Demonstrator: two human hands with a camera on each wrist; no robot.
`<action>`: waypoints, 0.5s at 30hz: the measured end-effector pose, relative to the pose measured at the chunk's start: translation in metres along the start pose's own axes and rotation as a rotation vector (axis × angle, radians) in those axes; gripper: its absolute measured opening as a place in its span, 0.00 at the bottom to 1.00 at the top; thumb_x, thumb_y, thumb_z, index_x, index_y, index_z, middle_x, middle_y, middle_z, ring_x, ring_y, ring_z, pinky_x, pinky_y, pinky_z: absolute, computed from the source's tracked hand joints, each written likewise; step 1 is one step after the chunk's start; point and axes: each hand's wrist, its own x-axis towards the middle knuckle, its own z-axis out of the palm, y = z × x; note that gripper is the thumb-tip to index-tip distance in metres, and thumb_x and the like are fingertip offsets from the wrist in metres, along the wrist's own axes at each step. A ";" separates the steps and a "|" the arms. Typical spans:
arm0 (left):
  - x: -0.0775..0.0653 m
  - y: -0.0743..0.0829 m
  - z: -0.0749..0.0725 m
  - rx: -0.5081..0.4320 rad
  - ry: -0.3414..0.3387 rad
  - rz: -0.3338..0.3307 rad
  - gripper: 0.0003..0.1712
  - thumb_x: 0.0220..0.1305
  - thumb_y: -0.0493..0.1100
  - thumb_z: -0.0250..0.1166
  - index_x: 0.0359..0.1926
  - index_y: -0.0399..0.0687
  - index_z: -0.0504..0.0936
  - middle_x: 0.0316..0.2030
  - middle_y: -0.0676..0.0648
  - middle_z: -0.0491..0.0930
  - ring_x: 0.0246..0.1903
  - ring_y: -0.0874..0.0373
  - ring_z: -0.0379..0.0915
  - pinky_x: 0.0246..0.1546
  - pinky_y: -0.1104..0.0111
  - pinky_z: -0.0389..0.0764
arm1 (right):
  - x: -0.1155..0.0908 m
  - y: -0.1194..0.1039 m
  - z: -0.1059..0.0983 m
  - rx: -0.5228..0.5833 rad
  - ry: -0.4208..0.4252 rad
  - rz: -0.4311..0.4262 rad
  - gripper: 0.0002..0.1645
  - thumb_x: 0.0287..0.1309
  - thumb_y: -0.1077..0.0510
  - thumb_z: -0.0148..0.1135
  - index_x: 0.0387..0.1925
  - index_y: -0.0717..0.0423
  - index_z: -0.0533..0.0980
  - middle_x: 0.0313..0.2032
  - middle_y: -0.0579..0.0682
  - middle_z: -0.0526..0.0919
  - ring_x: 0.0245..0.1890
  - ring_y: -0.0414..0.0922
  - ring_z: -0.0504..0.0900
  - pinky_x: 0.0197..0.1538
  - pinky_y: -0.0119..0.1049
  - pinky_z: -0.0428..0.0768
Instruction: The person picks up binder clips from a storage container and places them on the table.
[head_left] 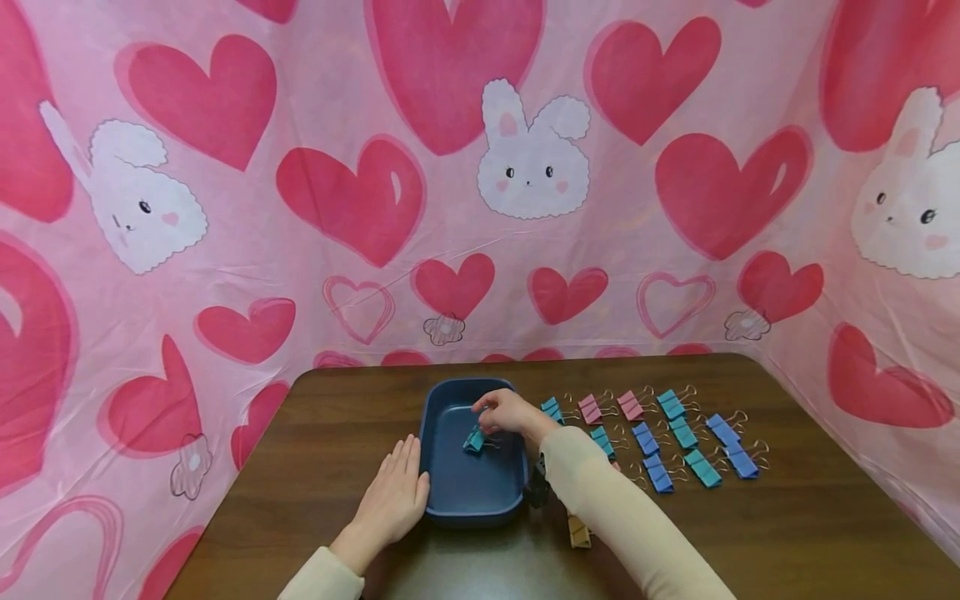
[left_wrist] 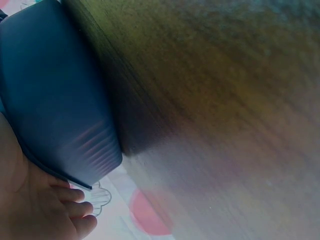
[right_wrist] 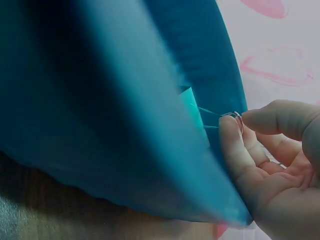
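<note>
A dark blue rectangular tray [head_left: 471, 486] stands on the table. Along its left wall lies my left hand [head_left: 392, 493], fingers straight; in the left wrist view the tray's side [left_wrist: 55, 85] runs right beside that palm. Reaching over the tray's right rim, my right hand [head_left: 512, 413] has a teal binder clip [head_left: 474, 439] at its fingertips, low inside the tray. In the right wrist view thumb and finger pinch the wire handle of this binder clip [right_wrist: 196, 111], whose body is partly hidden by the blurred rim.
Right of the tray, several binder clips lie in loose rows: pink ones [head_left: 590, 409], blue ones [head_left: 657, 473] and teal ones [head_left: 702, 468]. A gold binder clip [head_left: 578, 531] lies nearer the front, beside the right sleeve [head_left: 615, 508]. A pink patterned cloth [head_left: 450, 225] hangs behind the wooden table [head_left: 300, 467].
</note>
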 end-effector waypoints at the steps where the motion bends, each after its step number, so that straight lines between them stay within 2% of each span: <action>1: 0.000 0.000 0.000 0.001 0.000 0.000 0.31 0.68 0.44 0.47 0.64 0.25 0.56 0.65 0.31 0.54 0.65 0.39 0.48 0.62 0.50 0.53 | 0.000 0.000 -0.001 -0.017 0.003 -0.004 0.18 0.53 0.71 0.56 0.48 0.71 0.73 0.28 0.54 0.78 0.27 0.44 0.77 0.39 0.40 0.79; 4: 0.000 0.000 0.001 0.007 0.005 0.002 0.31 0.68 0.44 0.47 0.64 0.25 0.56 0.65 0.31 0.54 0.65 0.39 0.48 0.62 0.50 0.53 | -0.002 -0.001 -0.002 -0.054 0.010 -0.039 0.19 0.50 0.71 0.57 0.46 0.70 0.75 0.22 0.49 0.75 0.23 0.43 0.71 0.33 0.37 0.76; 9: 0.000 0.000 0.001 0.003 -0.002 -0.008 0.32 0.68 0.45 0.48 0.65 0.26 0.55 0.65 0.32 0.53 0.65 0.39 0.47 0.62 0.50 0.52 | -0.005 -0.003 -0.005 -0.035 0.048 -0.108 0.15 0.52 0.70 0.57 0.43 0.66 0.77 0.22 0.49 0.73 0.21 0.43 0.68 0.27 0.34 0.70; 15: 0.000 0.000 0.000 -0.009 -0.014 -0.017 0.32 0.68 0.45 0.48 0.65 0.27 0.55 0.66 0.32 0.53 0.65 0.40 0.46 0.62 0.50 0.51 | -0.011 -0.006 -0.010 0.011 0.081 -0.162 0.16 0.51 0.72 0.57 0.44 0.65 0.77 0.31 0.55 0.76 0.30 0.44 0.72 0.34 0.38 0.76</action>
